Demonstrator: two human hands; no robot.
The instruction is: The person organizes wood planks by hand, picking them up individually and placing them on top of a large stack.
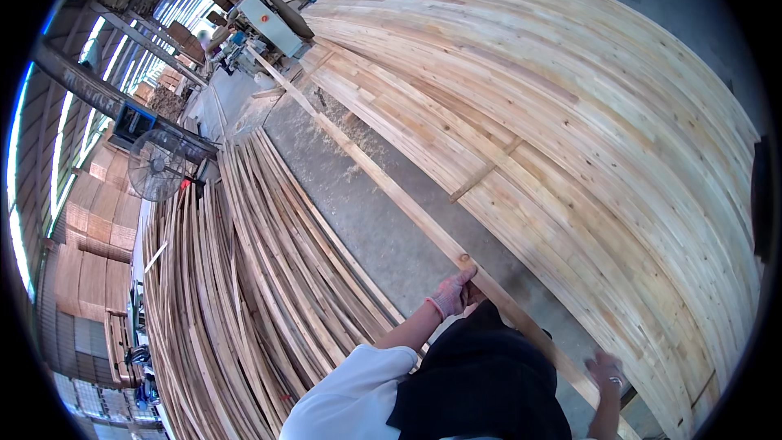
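A long, narrow wooden plank [391,193] runs past my body and away across the aisle toward a machine at the far left. My left hand [456,293], in a pinkish work glove, is closed around the plank's left edge near a dark knot. To the right and nearer me, my right hand [604,369] is also gloved and slightly smeared by motion. Its fingers look stretched out beside the plank, holding nothing I can see. The plank's near end runs out at the lower edge of the view.
A wide stack of pale planks [521,73] fills the right side. Many loose strips [269,277] lie piled on the left. A light-coloured machine cabinet [270,24] stands far ahead, with sawdust [358,134] on the floor. A fan [157,165] is beside a post.
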